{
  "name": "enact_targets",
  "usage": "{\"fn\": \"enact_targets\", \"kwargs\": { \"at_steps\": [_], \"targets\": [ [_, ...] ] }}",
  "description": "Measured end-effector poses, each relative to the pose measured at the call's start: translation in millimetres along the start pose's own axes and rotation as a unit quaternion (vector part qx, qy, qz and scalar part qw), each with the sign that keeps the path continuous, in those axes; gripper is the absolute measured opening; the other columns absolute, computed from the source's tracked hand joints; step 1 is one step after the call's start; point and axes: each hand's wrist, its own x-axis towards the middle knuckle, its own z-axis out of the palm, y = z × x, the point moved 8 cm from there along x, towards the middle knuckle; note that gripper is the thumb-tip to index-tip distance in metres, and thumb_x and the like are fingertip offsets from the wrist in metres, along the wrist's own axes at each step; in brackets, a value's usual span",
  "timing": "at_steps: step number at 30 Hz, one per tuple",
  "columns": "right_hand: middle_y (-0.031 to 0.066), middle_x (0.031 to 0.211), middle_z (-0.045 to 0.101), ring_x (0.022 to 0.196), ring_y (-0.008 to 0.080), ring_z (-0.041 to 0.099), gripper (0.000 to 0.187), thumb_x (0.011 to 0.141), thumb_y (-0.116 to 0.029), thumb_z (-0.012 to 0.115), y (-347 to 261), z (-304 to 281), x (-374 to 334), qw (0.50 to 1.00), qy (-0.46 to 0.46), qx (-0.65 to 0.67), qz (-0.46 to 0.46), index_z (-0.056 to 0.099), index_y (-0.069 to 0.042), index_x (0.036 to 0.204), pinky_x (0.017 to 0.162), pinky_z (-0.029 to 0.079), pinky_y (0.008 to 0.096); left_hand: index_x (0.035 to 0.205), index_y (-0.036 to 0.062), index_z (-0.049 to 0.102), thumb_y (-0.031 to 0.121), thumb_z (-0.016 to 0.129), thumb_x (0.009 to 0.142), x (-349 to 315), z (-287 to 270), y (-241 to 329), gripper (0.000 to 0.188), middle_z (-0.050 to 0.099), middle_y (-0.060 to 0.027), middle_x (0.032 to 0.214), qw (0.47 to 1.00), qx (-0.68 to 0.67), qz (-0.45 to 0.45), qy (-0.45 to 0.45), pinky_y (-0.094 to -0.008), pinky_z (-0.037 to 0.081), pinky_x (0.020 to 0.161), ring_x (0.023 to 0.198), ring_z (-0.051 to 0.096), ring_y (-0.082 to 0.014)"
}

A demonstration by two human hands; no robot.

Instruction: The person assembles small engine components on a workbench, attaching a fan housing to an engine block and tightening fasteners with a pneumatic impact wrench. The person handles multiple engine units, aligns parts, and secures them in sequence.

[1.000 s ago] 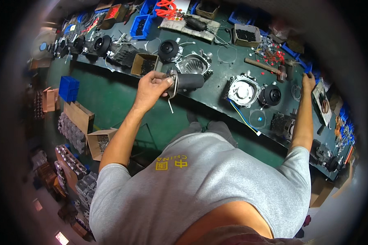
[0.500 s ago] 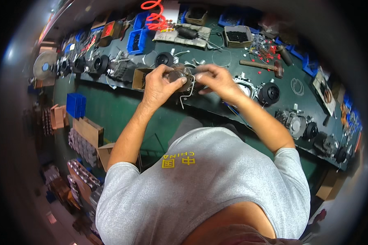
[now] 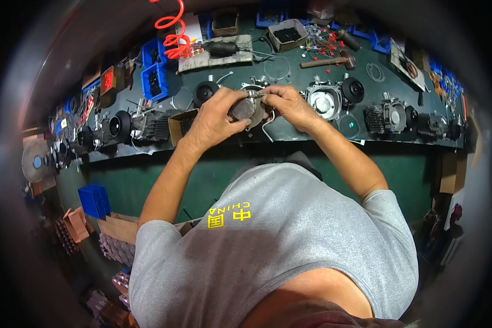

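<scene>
My left hand (image 3: 220, 118) is closed round a dark round metal part (image 3: 240, 111), which looks like a piston, with the thumb across its face. On its right, my right hand (image 3: 290, 105) pinches at the part's upper edge. Whatever sits between those fingertips is too small to make out. Below the fingers hangs a thin bent metal rod (image 3: 268, 131); its upper end is hidden. Just behind my hands lies a metal engine housing (image 3: 252, 86), partly covered by them. A black round flywheel (image 3: 205, 93) stands left of it.
More engine assemblies with black wheels line the green bench, such as one engine (image 3: 391, 117) at right and a finned one (image 3: 150, 126) at left. A hammer (image 3: 328, 61), blue bins (image 3: 154, 82), a black power driver (image 3: 222, 49) and a red coiled hose (image 3: 175, 41) lie behind.
My right hand was blurred and its fingers looser; now they are pinched against the round part's upper edge. My left hand still holds the part. The whole view has turned somewhat.
</scene>
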Motion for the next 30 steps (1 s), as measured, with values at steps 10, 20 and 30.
{"fn": "enact_targets", "kwargs": {
  "at_steps": [10, 20, 30],
  "targets": [
    [0.0076, 0.102, 0.071, 0.085, 0.0138, 0.069, 0.036, 0.105, -0.026, 0.06, 10, -27, -19, 0.993, 0.095, 0.077, -0.002, 0.066, 0.001, 0.128, 0.07, 0.059, 0.0277, 0.121, 0.0013, 0.067, 0.007, 0.087, 0.074, -20, -3, -9, 0.051, 0.062, -0.0075, 0.1, 0.994, -0.055, -0.043, 0.087, -0.0254, 0.054, 0.062, 0.074, 0.063, -0.0124],
    [0.0087, 0.099, 0.071, 0.084, 0.0135, 0.068, 0.03, 0.104, -0.018, 0.063, -10, -78, -80, 0.983, 0.173, 0.049, -0.031, 0.065, 0.004, 0.125, 0.069, 0.058, 0.026, 0.122, -0.0044, 0.06, 0.002, 0.076, 0.086, -46, 2, -25, 0.039, 0.063, -0.0014, 0.085, 0.917, -0.314, -0.166, 0.18, -0.0202, 0.052, 0.067, 0.073, 0.059, -0.0046],
    [0.011, 0.116, 0.066, 0.101, 0.0173, 0.068, 0.066, 0.1, -0.028, 0.067, -51, 12, -57, 0.999, -0.012, -0.023, -0.024, 0.041, 0.001, 0.153, 0.072, 0.063, 0.0324, 0.109, -0.001, 0.067, 0.014, 0.09, 0.072, -7, 3, 25, 0.046, 0.063, -0.007, 0.095, 0.957, -0.128, -0.117, 0.232, -0.0267, 0.054, 0.066, 0.075, 0.065, -0.0127]
  ]
}}
